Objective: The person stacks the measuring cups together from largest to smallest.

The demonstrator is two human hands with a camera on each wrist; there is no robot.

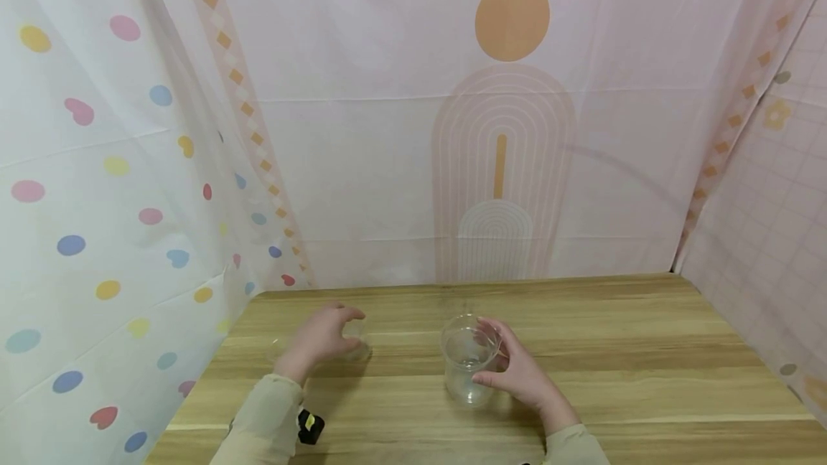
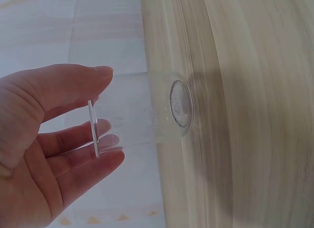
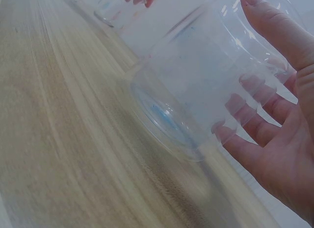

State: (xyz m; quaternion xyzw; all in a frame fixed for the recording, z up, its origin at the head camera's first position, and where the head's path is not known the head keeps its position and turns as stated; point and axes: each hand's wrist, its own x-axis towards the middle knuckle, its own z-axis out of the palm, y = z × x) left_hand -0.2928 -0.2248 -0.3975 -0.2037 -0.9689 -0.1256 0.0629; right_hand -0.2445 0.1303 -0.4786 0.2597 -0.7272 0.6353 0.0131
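Two see-through cups stand on a wooden table (image 1: 413,425). My left hand (image 1: 323,339) is around the smaller clear cup (image 2: 147,107), with the thumb on one side near its rim and the fingers on the other. Its round base rests on the wood. My right hand (image 1: 517,375) holds the larger clear plastic cup (image 1: 461,382), which has a wide flared rim. In the right wrist view the thumb lies over the rim of this cup, and the fingers show through its wall. Both cups look empty.
A faint clear edge (image 1: 276,343) shows left of my left hand; what it belongs to cannot be made out. Behind the table hangs a patterned cloth (image 1: 375,185). A dotted cloth (image 1: 129,250) hangs on the left, a checked one (image 1: 769,250) on the right.
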